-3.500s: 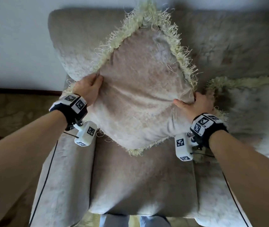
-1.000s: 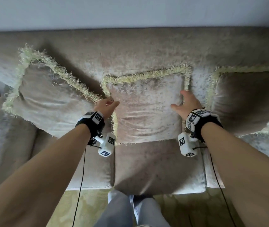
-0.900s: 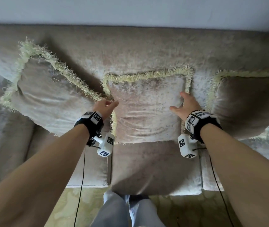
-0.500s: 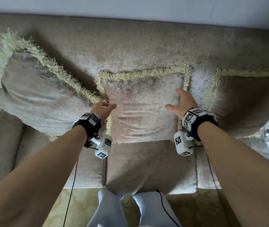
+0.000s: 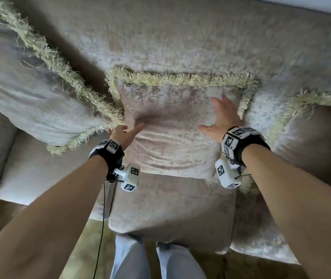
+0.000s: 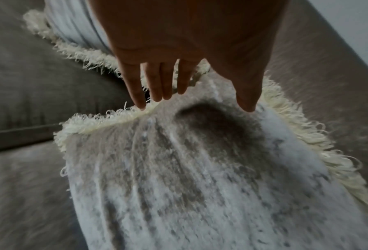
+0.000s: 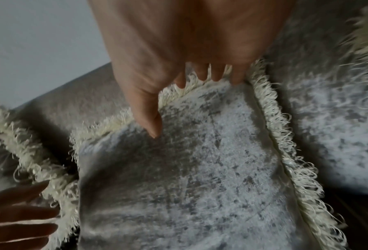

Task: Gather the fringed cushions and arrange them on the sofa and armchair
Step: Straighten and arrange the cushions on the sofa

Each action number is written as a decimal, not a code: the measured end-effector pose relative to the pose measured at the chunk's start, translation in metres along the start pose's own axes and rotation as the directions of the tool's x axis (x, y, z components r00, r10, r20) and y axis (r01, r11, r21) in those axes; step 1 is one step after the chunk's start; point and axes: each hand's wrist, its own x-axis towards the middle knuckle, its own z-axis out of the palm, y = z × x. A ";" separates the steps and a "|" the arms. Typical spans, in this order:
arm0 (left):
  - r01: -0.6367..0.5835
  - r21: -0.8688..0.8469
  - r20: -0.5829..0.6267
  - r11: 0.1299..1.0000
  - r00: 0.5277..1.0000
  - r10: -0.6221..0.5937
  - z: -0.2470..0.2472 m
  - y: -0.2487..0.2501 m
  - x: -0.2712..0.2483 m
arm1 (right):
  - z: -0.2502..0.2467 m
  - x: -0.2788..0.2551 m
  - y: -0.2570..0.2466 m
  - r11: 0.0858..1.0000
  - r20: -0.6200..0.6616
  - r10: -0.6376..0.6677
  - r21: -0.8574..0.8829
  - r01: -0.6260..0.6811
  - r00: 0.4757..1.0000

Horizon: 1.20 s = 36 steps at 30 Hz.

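Three beige cushions with pale fringes lean on the sofa backrest (image 5: 180, 37). The middle cushion (image 5: 172, 141) stands upright between my hands. My left hand (image 5: 128, 129) is at its left edge, fingers straight along the fringe (image 6: 106, 118) and thumb pushing a dent into the cushion's face (image 6: 211, 121). My right hand (image 5: 217, 115) lies flat and spread on the cushion's upper right part, fingertips near the top fringe (image 7: 264, 94). The left cushion (image 5: 29, 97) sits tilted on a corner. The right cushion (image 5: 317, 146) is partly out of frame.
The sofa's seat cushions (image 5: 170, 208) lie below the hands. My legs in light trousers (image 5: 156, 258) stand against the sofa front on a yellowish carpet (image 5: 88, 248). A black cable (image 5: 100, 228) hangs from the left wrist. The wall (image 5: 321, 3) shows behind the backrest.
The view has come closer to the sofa. Both hands moved from the middle cushion's side edges onto it; the right hand now lies flat on its face and the left thumb dents it.
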 end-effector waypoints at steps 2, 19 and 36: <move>0.051 -0.034 0.004 0.998 0.999 -0.051 0.011 -0.011 0.008 | 0.008 0.011 0.001 0.997 -0.011 -0.036 -0.062 0.035 0.999; 0.080 -0.020 -0.065 0.997 0.995 -0.081 0.057 -0.044 0.097 | 0.055 0.068 0.008 0.965 -0.221 -0.051 -0.264 -0.009 0.974; -0.346 0.372 0.129 0.861 0.938 0.321 0.010 0.013 0.026 | -0.005 -0.002 0.040 0.958 -0.246 0.172 -0.184 -0.220 0.954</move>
